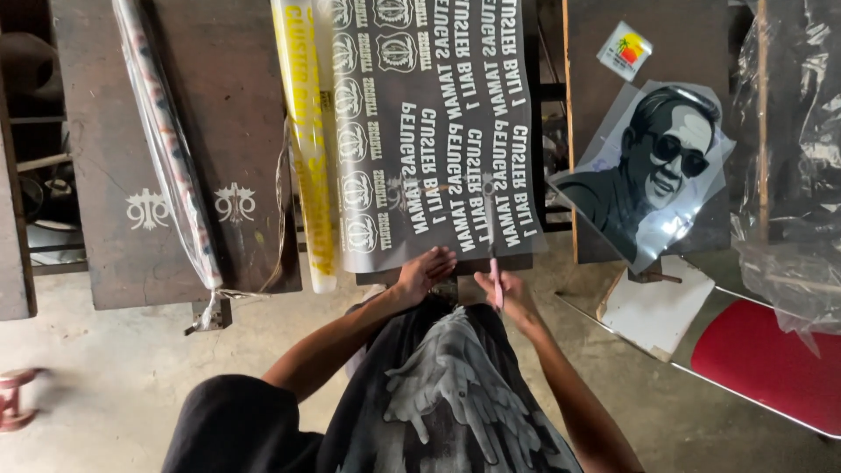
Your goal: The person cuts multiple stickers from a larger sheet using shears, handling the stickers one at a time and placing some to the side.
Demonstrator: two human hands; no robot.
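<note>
The big dark sheet (438, 131) with rows of white letters lies flat on a dark board (517, 262), and its bottom end reaches the board's near edge. The left hand (423, 273) presses down on that near edge with fingers spread flat and gripping nothing, while the right hand (508, 293) is closed around a thin pink tool (495, 280) just beside the same edge. It looks like cutting or peeling is starting there, so the next move needs a steady sheet and a careful, slow tool.
</note>
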